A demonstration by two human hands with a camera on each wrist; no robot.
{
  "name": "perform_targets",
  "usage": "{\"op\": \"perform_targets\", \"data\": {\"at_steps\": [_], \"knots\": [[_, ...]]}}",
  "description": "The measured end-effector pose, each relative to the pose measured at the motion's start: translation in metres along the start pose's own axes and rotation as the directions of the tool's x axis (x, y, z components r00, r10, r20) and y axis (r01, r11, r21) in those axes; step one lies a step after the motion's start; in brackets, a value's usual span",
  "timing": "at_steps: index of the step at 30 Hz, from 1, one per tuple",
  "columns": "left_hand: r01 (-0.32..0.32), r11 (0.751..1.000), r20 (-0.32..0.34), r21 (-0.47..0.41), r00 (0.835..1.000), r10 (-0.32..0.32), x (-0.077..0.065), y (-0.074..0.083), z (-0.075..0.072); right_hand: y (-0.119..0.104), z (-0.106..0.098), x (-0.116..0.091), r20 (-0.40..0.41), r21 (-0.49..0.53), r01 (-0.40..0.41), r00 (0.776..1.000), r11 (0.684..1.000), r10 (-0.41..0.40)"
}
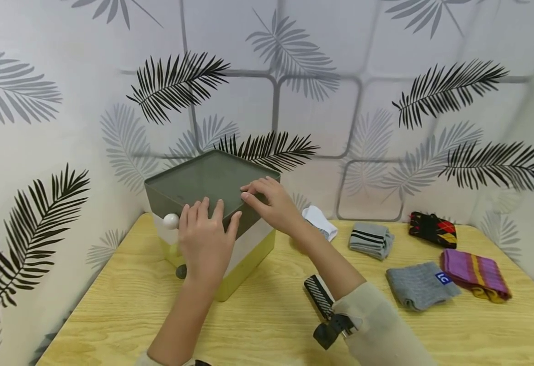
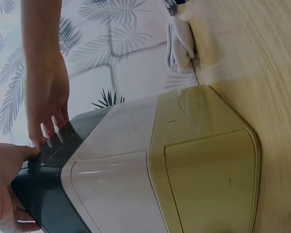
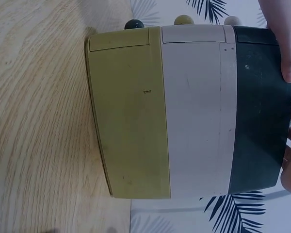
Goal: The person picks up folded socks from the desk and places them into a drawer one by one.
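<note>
A three-tier drawer box (image 1: pixel 248 244) stands on the table, dark green on top, white in the middle and yellow at the bottom. Its front carries a white knob (image 1: pixel 171 221), a yellow knob (image 3: pixel 184 19) and a dark knob (image 3: pixel 134 24). My left hand (image 1: pixel 205 244) rests at the upper front edge, fingers over the rim and thumb spread along the side. At the right-hand rim, my right hand (image 1: pixel 271 206) touches the edge with thumb and fingertips. Both hands are close together on the dark top tier (image 2: pixel 53 194).
Folded socks lie to the right: white (image 1: pixel 320 222), grey with black stripes (image 1: pixel 371 240), argyle (image 1: pixel 433 230), plain grey (image 1: pixel 422 285) and purple striped (image 1: pixel 476 274). A black-and-white striped sock (image 1: pixel 319 296) lies partly under my right sleeve. A leaf-patterned wall covering (image 1: pixel 317 117) stands behind.
</note>
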State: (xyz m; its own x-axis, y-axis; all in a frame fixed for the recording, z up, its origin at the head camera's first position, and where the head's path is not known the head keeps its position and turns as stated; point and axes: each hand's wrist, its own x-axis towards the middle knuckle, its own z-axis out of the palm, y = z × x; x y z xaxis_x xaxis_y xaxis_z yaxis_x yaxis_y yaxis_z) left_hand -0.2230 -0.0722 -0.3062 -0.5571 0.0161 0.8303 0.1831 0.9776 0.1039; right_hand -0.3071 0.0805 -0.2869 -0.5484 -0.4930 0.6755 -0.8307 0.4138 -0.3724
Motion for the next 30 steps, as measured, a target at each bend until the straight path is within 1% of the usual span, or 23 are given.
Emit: {"op": "perform_targets", "data": {"at_steps": [2, 4, 6, 8, 11, 13, 17, 19, 20, 21, 23, 24, 26, 28, 30], "knots": [[-0.041, 0.999, 0.002, 0.015, 0.999, 0.041, 0.001, -0.002, -0.001, 0.002, -0.002, 0.000, -0.005, 0.007, 0.002, 1.000, 1.000, -0.002], [-0.089, 0.996, 0.033, -0.005, 0.996, 0.089, 0.002, -0.007, -0.005, 0.002, -0.004, 0.000, 0.003, 0.003, -0.003, 1.000, 1.000, 0.003], [-0.130, 0.989, 0.117, -0.075, 0.984, 0.138, 0.005, -0.018, -0.011, 0.000, -0.005, 0.000, 0.023, -0.023, -0.013, 1.000, 1.000, 0.013], [-0.151, 0.971, 0.212, -0.188, 0.959, 0.190, 0.008, -0.032, -0.019, -0.006, -0.007, -0.001, 0.054, -0.087, -0.015, 0.998, 0.996, 0.020], [-0.147, 0.925, 0.317, -0.351, 0.911, 0.265, 0.015, -0.059, -0.027, -0.020, -0.008, -0.002, 0.101, -0.207, 0.011, 0.995, 0.978, 0.010], [-0.141, 0.887, 0.335, -0.440, 0.890, 0.308, 0.021, -0.079, -0.026, -0.033, -0.006, -0.003, 0.135, -0.263, 0.045, 0.991, 0.964, -0.009], [-0.095, 0.834, 0.394, -0.544, 0.848, 0.354, 0.036, -0.118, -0.017, -0.058, 0.004, -0.004, 0.218, -0.330, 0.104, 0.976, 0.938, -0.031], [-0.075, 0.833, 0.441, -0.548, 0.820, 0.365, 0.043, -0.134, -0.011, -0.068, 0.009, -0.005, 0.247, -0.373, 0.125, 0.969, 0.919, -0.031], [-0.066, 0.837, 0.462, -0.544, 0.809, 0.363, 0.046, -0.141, -0.009, -0.072, 0.012, -0.005, 0.254, -0.397, 0.131, 0.967, 0.908, -0.028], [-0.060, 0.843, 0.476, -0.534, 0.803, 0.359, 0.049, -0.148, -0.006, -0.075, 0.015, -0.005, 0.255, -0.415, 0.133, 0.967, 0.900, -0.025], [-0.033, 0.864, 0.513, -0.503, 0.793, 0.329, 0.054, -0.157, -0.002, -0.079, 0.020, -0.005, 0.238, -0.439, 0.129, 0.971, 0.889, -0.023], [-0.021, 0.872, 0.525, -0.489, 0.791, 0.314, 0.056, -0.161, 0.000, -0.079, 0.021, -0.005, 0.225, -0.443, 0.123, 0.974, 0.888, -0.023], [0.003, 0.884, 0.536, -0.468, 0.796, 0.281, 0.059, -0.165, 0.003, -0.079, 0.024, -0.005, 0.192, -0.439, 0.108, 0.981, 0.892, -0.024], [0.017, 0.886, 0.528, -0.464, 0.808, 0.261, 0.059, -0.166, 0.006, -0.077, 0.024, -0.005, 0.162, -0.429, 0.096, 0.986, 0.898, -0.029], [0.040, 0.886, 0.523, -0.462, 0.819, 0.236, 0.058, -0.162, 0.008, -0.074, 0.023, -0.006, 0.142, -0.415, 0.087, 0.989, 0.906, -0.029]]}}
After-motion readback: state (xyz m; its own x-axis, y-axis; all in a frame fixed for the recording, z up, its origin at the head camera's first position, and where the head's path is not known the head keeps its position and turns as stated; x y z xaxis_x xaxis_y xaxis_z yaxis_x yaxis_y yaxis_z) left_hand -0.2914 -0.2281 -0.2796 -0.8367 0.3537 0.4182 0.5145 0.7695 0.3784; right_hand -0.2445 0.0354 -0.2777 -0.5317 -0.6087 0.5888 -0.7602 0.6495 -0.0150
